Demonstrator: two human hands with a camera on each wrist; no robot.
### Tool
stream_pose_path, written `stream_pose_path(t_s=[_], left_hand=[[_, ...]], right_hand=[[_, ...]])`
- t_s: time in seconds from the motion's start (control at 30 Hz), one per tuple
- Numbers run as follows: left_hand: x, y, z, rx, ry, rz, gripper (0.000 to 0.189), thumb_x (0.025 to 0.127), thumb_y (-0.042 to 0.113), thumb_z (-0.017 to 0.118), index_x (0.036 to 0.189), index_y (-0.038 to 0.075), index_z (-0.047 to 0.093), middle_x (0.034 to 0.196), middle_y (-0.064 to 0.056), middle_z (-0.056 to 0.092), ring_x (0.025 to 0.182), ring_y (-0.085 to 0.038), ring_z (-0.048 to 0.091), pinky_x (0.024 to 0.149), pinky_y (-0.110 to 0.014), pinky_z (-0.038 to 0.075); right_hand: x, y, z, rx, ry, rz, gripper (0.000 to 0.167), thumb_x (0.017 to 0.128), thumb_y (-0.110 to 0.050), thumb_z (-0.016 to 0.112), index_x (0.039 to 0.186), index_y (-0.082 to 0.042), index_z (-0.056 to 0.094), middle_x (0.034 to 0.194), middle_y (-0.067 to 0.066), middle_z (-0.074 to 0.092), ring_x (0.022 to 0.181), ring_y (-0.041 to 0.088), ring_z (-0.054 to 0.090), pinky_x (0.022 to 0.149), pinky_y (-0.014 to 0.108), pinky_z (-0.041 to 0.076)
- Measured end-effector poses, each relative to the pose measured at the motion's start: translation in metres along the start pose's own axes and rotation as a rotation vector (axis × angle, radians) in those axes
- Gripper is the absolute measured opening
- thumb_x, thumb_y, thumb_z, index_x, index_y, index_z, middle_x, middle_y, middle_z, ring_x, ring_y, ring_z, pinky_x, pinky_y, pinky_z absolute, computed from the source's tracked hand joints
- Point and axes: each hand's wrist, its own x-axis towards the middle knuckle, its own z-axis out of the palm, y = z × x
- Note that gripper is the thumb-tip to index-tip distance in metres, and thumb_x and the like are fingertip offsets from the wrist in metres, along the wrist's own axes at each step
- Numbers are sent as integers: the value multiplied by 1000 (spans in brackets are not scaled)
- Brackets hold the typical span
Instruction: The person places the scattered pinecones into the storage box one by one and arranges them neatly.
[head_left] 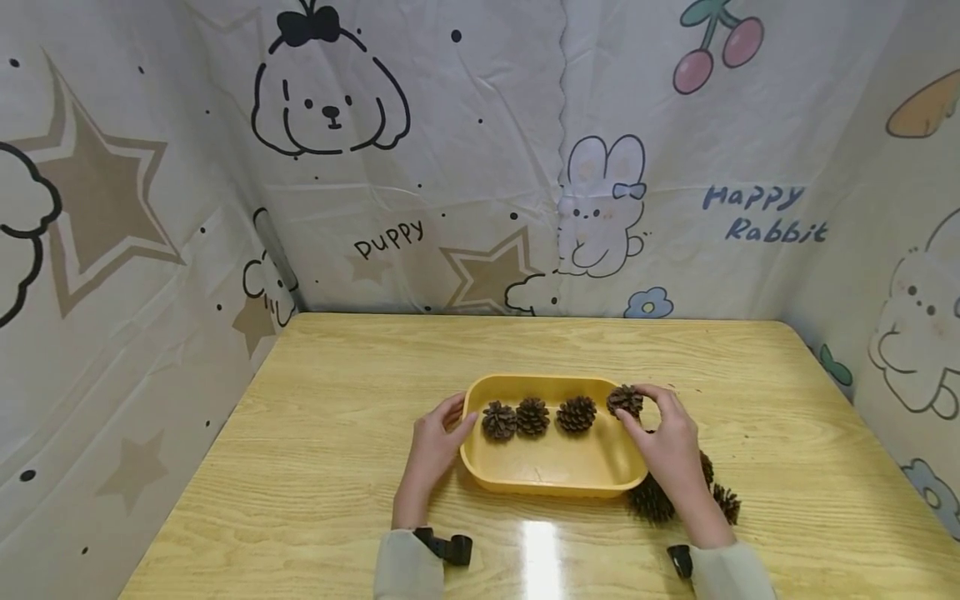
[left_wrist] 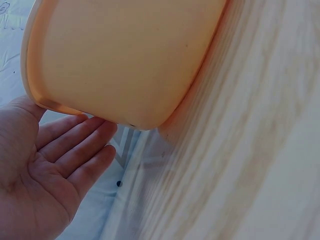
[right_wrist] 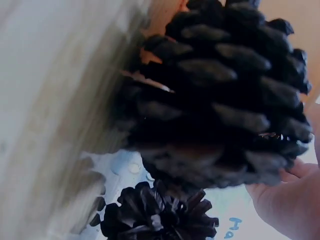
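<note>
A yellow plastic tub [head_left: 525,467] with rounded corners sits on the table. Three pine cones stand in a row inside it: one at the left [head_left: 498,422], another beside it [head_left: 532,417], the third [head_left: 577,414] a little apart. At the tub's left end, my left hand [head_left: 437,437] holds the rim, thumb over the edge and fairly straight fingers against the outer wall, as the left wrist view shows. My right hand [head_left: 670,437] pinches a pine cone [head_left: 625,401] between thumb and fingers over the tub's right end; the right wrist view hides that grip.
More pine cones [head_left: 651,502] lie on the table outside the tub's right front corner, partly beneath my right forearm. In the right wrist view a large pine cone [right_wrist: 215,95] fills the foreground. A wooden table [head_left: 315,467] meets a printed cloth wall [head_left: 480,167] at the back.
</note>
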Motion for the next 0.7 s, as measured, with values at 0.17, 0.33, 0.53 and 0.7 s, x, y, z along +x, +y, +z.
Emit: stream_pose_path(t_s=[0.17, 0.33, 0.53, 0.7], left_hand=[[0, 1, 0, 2, 1, -6, 46, 95, 22, 65, 136, 2, 56, 136, -19, 60, 125, -34, 59, 106, -39, 54], [0, 2, -1, 14, 1, -4, 46, 95, 21, 65, 136, 2, 56, 136, -19, 60, 125, -34, 59, 105, -39, 54], [-1, 1, -1, 15, 9, 18, 46, 94, 19, 67, 134, -1, 57, 134, -21, 61, 123, -35, 61, 104, -38, 55], [0, 1, -2, 10, 4, 5, 47, 94, 21, 66, 136, 1, 57, 136, -20, 60, 124, -34, 60, 105, -39, 54]], right_hand=[[1, -1, 4, -23, -22, -30, 45, 82, -7, 78, 122, 4, 59, 116, 25, 62, 109, 48, 59, 94, 65, 52], [3, -2, 8, -42, -49, -51, 45, 82, -7, 78, 122, 4, 59, 116, 24, 62, 107, 47, 61, 93, 62, 54], [4, 0, 12, -77, -90, -72, 44, 83, -5, 77, 121, 5, 57, 116, 25, 62, 107, 44, 62, 88, 58, 58], [6, -1, 12, -106, -151, -55, 43, 86, -6, 74, 123, 5, 55, 119, 24, 60, 110, 44, 61, 89, 57, 57]])
